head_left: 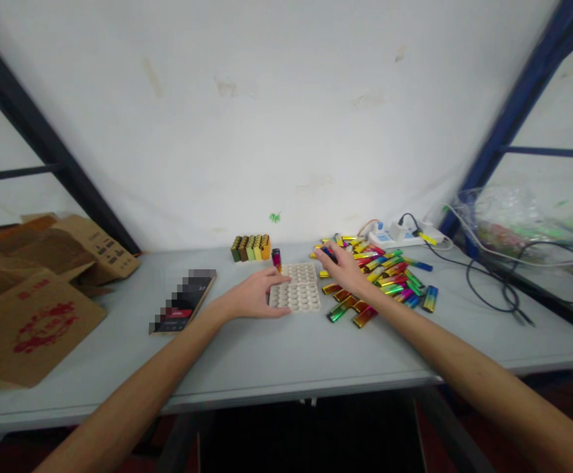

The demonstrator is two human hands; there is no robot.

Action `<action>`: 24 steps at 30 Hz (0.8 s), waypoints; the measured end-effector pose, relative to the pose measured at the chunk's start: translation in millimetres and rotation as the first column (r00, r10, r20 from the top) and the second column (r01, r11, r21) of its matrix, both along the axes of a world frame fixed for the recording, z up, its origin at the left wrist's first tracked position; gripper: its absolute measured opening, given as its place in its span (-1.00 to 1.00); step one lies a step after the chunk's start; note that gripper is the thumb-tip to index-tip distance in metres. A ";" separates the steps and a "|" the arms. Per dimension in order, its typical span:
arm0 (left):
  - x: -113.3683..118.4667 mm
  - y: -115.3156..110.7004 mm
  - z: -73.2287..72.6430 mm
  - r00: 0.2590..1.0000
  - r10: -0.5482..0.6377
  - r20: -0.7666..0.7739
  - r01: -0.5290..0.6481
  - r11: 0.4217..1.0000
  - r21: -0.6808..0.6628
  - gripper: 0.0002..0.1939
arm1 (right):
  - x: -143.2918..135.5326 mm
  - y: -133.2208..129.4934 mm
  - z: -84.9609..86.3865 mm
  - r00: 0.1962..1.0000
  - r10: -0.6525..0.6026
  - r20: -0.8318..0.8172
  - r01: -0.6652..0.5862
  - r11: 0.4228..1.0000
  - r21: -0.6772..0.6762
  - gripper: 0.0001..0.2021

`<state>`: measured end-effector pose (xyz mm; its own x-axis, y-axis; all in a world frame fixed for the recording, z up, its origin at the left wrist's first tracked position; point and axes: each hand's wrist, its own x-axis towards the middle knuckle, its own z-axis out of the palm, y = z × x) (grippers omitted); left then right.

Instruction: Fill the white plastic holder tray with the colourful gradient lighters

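Note:
A white tray (300, 297) with rows of round holes lies on the table in front of me. My left hand (254, 294) grips its left side, with the thumb at the near corner and the fingers over the far part. One purple-and-red lighter (276, 259) stands upright at the tray's far left corner. Just right of the tray, my right hand (344, 268) is closed on a dark blue lighter (329, 254), at the left edge of a loose pile of shiny, many-coloured lighters (393, 270). The fingers hide part of the held lighter.
Behind the tray stands a block of upright green-to-yellow lighters (251, 248). A dark flat box (188, 302), partly pixelated, lies left. Cardboard boxes (35, 315) fill the far left. A power strip (399, 235) and black cable (493, 305) lie right, near a plastic bag (503, 210).

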<state>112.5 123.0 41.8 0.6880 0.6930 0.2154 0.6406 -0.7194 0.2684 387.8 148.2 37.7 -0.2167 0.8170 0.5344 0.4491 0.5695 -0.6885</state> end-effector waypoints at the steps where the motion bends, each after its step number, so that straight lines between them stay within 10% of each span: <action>1: 0.5 0.1 -0.3 1.000 0.013 -0.011 -0.013 1.000 0.000 -0.24 | -0.1 -0.7 0.1 1.000 0.008 0.002 -0.008 1.000 -0.010 -0.62; 17: 3.0 3.5 -4.1 0.999 0.026 0.023 -0.026 1.000 0.017 -0.26 | -3.9 -5.3 -0.3 0.983 0.160 0.091 -0.154 0.986 -0.065 -0.72; 24: 2.0 5.6 -5.3 0.997 0.002 0.073 -0.003 1.000 0.008 -0.28 | -7.1 1.2 -7.7 0.962 0.232 -0.141 -0.256 0.948 -0.187 -0.65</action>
<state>114.5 128.6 36.5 0.6685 0.6924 0.2713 0.6210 -0.7205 0.3086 380.7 149.4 30.1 -0.3693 0.8400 0.3974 0.2238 0.4955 -0.8393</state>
